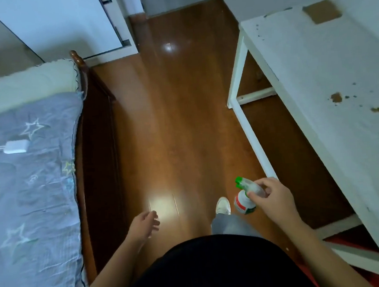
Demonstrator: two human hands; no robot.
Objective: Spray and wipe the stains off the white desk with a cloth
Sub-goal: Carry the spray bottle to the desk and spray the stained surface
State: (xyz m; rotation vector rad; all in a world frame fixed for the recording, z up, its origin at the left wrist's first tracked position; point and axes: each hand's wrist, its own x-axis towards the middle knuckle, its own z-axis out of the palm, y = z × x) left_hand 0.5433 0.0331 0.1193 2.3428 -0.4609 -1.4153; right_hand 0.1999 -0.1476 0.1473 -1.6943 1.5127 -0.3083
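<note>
Overhead, looking down at a person standing on a wood floor [171, 122].

Right hand: right hand [274, 198] closed around the neck of a spray bottle [247, 197], fingers [257, 191] wrapped over the clear upper part just behind the trigger head.

Spray bottle: white body with red and green label, green nozzle tip; hangs tilted from the right hand, nozzle up and away from the hand, base down toward the floor. Not touching the desk.

Left hand: left hand [144, 226] loosely half open, fingers curled a little, holding nothing; hangs over the floor, well apart from the right hand, on the other side of the body.

White desk: white desk [326, 73] lies beyond and to the outer side of the right hand, its near edge close past the knuckles. Top is bare of the hands.

Stains: brown stains [336, 97] on the desktop, a larger blot with smaller specks and a second blot beside it, ahead of the right hand and well apart from it. Dark specks also along the desk's far edge.

Cardboard: brown square piece [322, 12] at the desk's far end.

Foot: white shoe [223, 205] on the floor just beside the bottle, under the right hand.

Bed: bed [31, 186] with blue star-print cover past the left hand; a white charger [14, 147] lies on it.

Cloth: cannot tell where it is.
</note>
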